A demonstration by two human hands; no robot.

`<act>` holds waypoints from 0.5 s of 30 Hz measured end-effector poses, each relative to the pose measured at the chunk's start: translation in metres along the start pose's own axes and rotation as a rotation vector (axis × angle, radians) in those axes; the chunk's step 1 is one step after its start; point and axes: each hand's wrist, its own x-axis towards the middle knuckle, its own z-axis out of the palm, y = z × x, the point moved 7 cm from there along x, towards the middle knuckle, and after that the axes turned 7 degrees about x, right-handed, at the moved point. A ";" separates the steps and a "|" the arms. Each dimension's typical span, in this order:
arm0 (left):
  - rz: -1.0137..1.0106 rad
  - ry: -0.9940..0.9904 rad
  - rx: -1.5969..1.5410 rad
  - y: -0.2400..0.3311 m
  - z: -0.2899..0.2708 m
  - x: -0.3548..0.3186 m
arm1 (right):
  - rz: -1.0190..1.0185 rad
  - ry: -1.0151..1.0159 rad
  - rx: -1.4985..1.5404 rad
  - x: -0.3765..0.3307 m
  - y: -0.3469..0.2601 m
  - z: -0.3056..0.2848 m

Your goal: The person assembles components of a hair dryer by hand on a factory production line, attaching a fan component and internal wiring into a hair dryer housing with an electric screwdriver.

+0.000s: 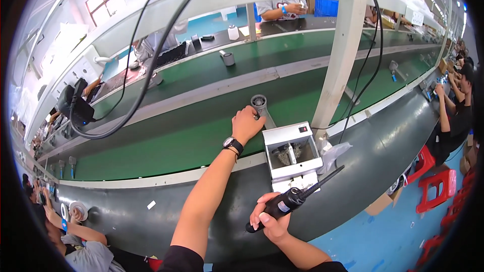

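On the green conveyor belt [212,141] lies a grey part with a round, fan-like head [258,102] and a straight handle. My left hand [247,123], with a watch on its wrist, reaches over the belt, its fingers curled around that part beside the head. Closer to me, my right hand [272,219] grips a black electric screwdriver [285,203] held at a slant above the dark work surface. A thin black tapering piece sticks out of the tool's upper right end. Just beyond the screwdriver stands a white screw feeder [292,153] with a see-through window.
A white metal post [343,50] rises behind the feeder, next to a clear plastic bag [333,153]. Black cables [146,85] hang at upper left. More grey parts [228,59] lie on the far belt. Co-workers sit on both sides; red stools [436,189] stand at right.
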 end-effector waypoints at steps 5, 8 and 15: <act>-0.047 -0.013 0.024 -0.004 -0.010 -0.001 | -0.002 0.038 0.003 0.004 -0.001 0.005; -0.145 -0.213 -0.302 -0.019 -0.027 -0.013 | 0.002 0.018 0.001 0.004 0.001 0.005; -0.108 -0.194 -0.816 -0.004 -0.132 -0.126 | 0.121 -0.077 -0.064 0.009 -0.007 0.015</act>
